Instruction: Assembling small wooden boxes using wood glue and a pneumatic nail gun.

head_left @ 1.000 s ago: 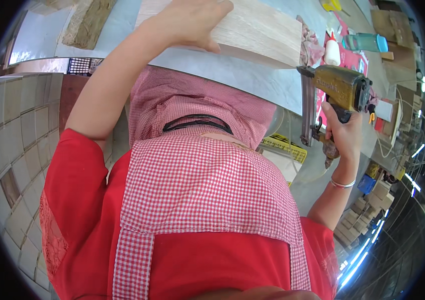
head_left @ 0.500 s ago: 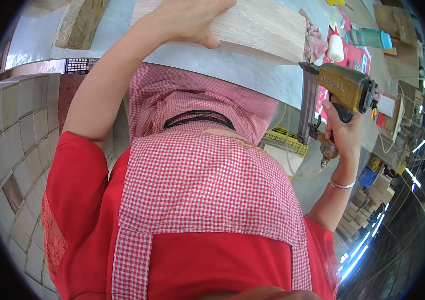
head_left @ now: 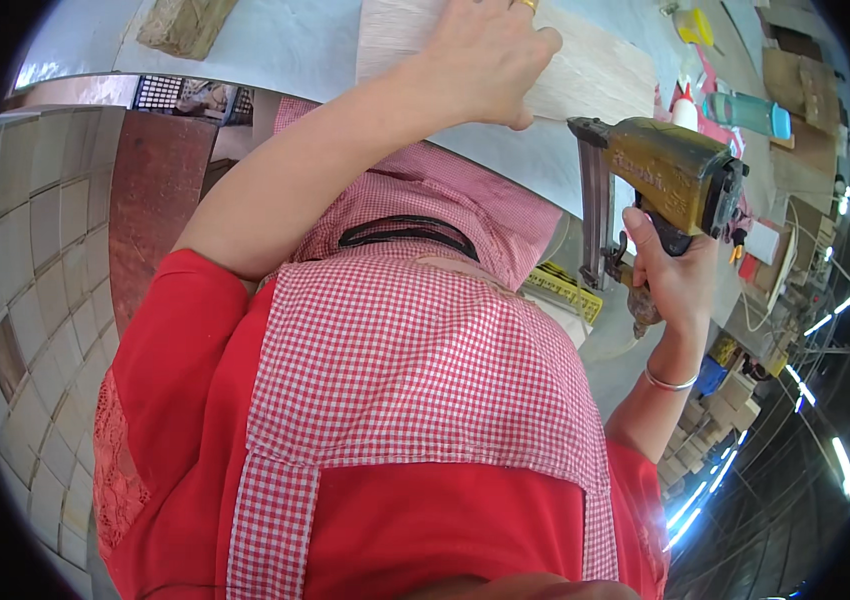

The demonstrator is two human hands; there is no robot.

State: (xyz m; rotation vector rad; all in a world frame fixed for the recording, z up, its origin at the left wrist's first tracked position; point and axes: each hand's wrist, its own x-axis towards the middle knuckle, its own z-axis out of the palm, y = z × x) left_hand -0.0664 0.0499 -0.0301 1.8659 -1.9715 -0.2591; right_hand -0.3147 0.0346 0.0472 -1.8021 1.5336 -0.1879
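My left hand [head_left: 495, 65] lies across a pale wood-grained board [head_left: 600, 75] on the worktable, its thumb bent over the near edge. The far fingers are partly cut off by the top of the picture, and a ring shows on one. To the right, my right hand [head_left: 680, 275] is wrapped round the grip of a pneumatic nail gun [head_left: 670, 165] with a yellow-brown body and a dark magazine. The gun is in the air at the table's near edge. Its nose points left and appears close to the board's near right part; contact cannot be made out.
A rough wooden block [head_left: 185, 22] lies at the table's far left. Beyond the gun are a white glue bottle with a red tip [head_left: 685, 108], a teal bottle [head_left: 745, 114] and a yellow tape roll [head_left: 692, 27]. A yellow box [head_left: 565, 290] sits below the table edge.
My left hand and the board have shifted right and farther away. The nail gun in my right hand has come left, its nose nearer the board. The view has shifted slightly too.
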